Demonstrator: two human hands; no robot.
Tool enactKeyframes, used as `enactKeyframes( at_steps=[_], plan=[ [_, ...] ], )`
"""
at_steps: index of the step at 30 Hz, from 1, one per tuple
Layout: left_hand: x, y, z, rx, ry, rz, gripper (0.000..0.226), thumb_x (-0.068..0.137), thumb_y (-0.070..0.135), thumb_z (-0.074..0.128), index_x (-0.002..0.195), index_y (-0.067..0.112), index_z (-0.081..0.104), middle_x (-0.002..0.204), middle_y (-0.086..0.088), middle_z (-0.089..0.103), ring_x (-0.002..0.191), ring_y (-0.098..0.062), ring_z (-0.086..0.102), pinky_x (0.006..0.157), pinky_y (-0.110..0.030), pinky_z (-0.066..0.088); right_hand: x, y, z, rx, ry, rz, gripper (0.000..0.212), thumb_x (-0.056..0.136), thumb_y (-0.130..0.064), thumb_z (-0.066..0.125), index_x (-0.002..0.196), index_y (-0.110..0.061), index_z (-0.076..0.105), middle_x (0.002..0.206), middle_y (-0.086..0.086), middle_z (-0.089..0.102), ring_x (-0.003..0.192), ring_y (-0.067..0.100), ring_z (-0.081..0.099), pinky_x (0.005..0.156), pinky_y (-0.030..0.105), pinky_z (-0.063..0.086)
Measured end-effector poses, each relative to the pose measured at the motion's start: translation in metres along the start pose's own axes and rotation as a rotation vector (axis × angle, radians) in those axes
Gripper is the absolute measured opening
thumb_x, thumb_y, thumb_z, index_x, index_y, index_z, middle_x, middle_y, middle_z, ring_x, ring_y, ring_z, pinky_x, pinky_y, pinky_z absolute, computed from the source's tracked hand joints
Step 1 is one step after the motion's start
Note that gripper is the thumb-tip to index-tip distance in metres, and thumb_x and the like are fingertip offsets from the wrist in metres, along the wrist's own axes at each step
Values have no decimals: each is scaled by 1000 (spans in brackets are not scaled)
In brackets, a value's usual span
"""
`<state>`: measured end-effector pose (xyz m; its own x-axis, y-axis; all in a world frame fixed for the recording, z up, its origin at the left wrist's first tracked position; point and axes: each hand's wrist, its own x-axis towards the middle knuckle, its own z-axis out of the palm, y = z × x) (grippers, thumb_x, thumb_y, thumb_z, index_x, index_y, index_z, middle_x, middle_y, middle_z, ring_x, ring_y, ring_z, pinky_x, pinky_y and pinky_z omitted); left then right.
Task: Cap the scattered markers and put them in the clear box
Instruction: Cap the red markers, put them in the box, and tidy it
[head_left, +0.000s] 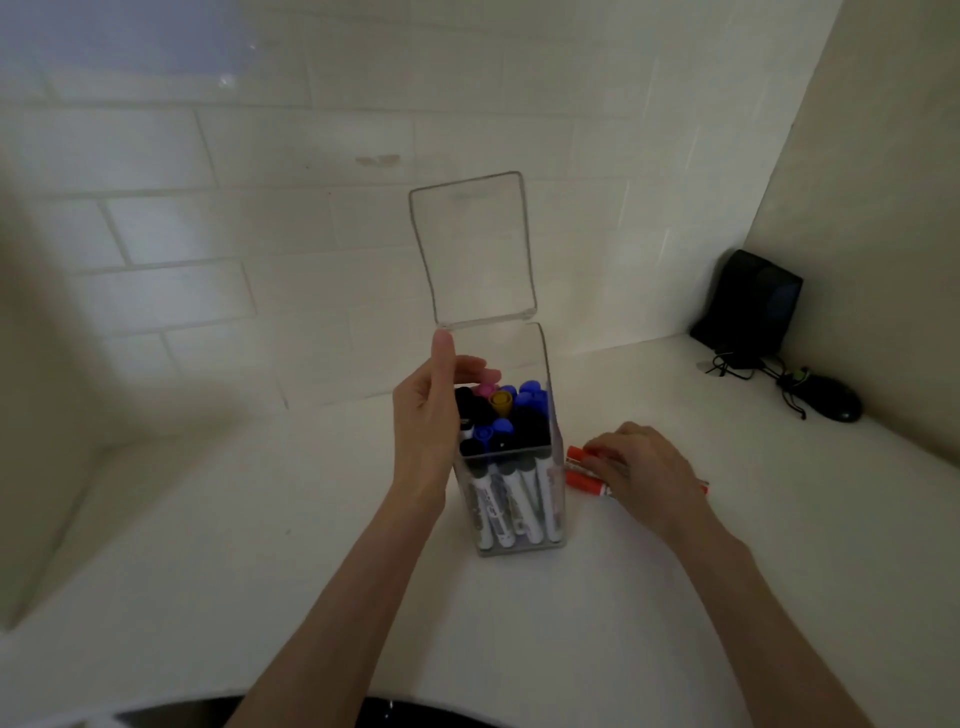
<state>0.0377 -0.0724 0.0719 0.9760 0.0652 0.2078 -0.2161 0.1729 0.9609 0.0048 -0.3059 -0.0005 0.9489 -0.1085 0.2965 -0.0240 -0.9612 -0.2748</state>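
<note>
Two red markers (584, 480) lie on the white counter (291, 530) just right of the clear box (551, 457), and the right hand (639, 467) rests over them with fingers curled onto their barrels. The box stands upright, its lid (475, 249) tipped back, packed with capped markers (501, 415). The left hand (423, 415) grips its left wall near the rim, thumb pointing up. A black speaker (748, 296), cables (737, 361) and a mouse (836, 402) sit well apart in the right corner.
</note>
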Motion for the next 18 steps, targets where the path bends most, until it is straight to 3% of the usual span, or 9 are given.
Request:
enactKeyframes(
  at_steps=[3,9,12,14,16,18],
  plan=[
    [-3,-2,2,11,-37,54,66,93,63,41,89,8,76,84,-2,79,81,-15,75,72,-16,55,2,3,8,14,-13,28,23,99,-32,56,113,-25,73,95,0,61,89,17,54,79,35,48],
    [0,-2,3,52,-72,52,59,102,55,42,89,9,76,83,-1,79,81,-14,75,71,-13,53,-2,6,13,134,48,28,23,97,-25,61,116,-22,72,100,-3,65,84,9,52,76,25,41],
    [1,-1,3,82,-121,34,57,103,53,42,90,8,75,85,0,79,80,-11,75,66,-10,51,0,15,11,59,201,87,28,94,-30,64,122,-26,68,117,0,63,109,21,52,91,39,42],
    [2,1,2,99,-157,14,58,104,54,41,92,9,75,87,-1,79,82,-11,75,67,-11,52,3,26,10,-48,142,166,39,96,-33,60,134,-30,58,135,1,54,128,26,43,103,46,31],
    [4,2,0,107,-183,3,58,104,55,39,94,9,75,89,-1,79,85,-13,75,73,-17,54,5,34,9,-37,61,252,34,97,-28,56,131,-31,60,129,2,60,122,26,51,102,44,31],
    [4,3,-1,110,-192,-5,58,104,55,39,95,10,75,91,-1,79,87,-13,75,78,-21,53,6,39,10,23,126,249,25,92,-20,61,114,-30,70,107,0,68,101,24,62,91,42,43]
  ],
)
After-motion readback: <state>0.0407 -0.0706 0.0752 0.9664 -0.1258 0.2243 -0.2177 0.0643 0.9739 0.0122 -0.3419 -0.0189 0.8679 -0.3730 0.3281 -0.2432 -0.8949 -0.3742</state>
